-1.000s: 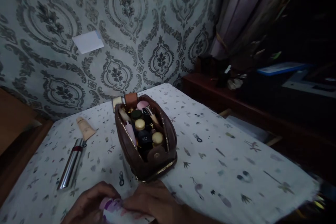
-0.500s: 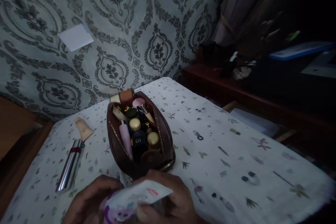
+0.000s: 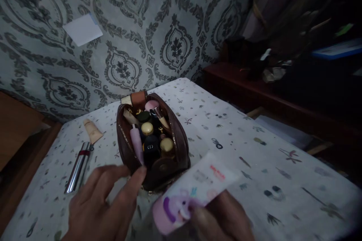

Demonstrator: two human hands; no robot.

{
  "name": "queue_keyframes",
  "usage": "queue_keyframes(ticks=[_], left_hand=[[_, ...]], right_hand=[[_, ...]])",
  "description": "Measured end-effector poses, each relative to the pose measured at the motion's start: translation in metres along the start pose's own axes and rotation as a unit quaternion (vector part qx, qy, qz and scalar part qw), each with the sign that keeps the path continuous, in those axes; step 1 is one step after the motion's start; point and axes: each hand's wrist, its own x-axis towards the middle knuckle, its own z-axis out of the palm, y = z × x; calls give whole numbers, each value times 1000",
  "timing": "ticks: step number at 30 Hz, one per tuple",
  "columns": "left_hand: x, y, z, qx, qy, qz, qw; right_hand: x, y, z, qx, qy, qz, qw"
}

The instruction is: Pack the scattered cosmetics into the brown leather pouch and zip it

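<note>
My right hand (image 3: 223, 216) grips a white and purple squeeze tube (image 3: 195, 192) with a cartoon animal and red lettering, its pink cap toward the lower left. My left hand (image 3: 104, 199) is empty, thumb and fingers apart, at the near left edge of a brown cosmetic bag (image 3: 181, 143). The bag stands unzipped. Inside are a pink tube (image 3: 136, 143), a black-capped item (image 3: 151, 147), round gold lids (image 3: 167, 146) and other cosmetics. I cannot tell whether the left fingertips touch the bag.
On the patterned white cover (image 3: 232, 143), left of the bag, lie a beige tube (image 3: 92, 131) and a silver cylinder (image 3: 77, 169) with a red band. Behind rises a wallpapered wall (image 3: 158, 22) with a white card (image 3: 83, 30). Dark red furniture (image 3: 226, 79) stands at the right.
The squeeze tube was between both hands; now only my right hand holds it, further right. My left hand has let go and opened beside the bag. The view has shifted slightly.
</note>
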Motion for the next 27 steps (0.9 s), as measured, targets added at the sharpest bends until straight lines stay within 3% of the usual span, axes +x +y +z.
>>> queue_keyframes(ticks=[2, 4, 7, 13, 20, 27], left_hand=[[14, -9, 0, 83, -20, 88, 992], [23, -15, 1, 97, -54, 124, 986], [23, -18, 4, 87, -78, 120, 986], [17, -19, 6, 83, -72, 122, 986], [4, -17, 14, 35, -25, 108, 993], [-19, -11, 21, 18, -22, 95, 995]], right_hand=[[14, -11, -4, 28, 9, 15, 999], [25, -16, -7, 61, 26, 29, 997], [35, -11, -12, 82, 56, 46, 994], [41, -3, -19, 37, 71, 35, 996], [61, -34, -23, -59, 7, 9, 998], [88, -63, -15, -165, -71, -17, 984]])
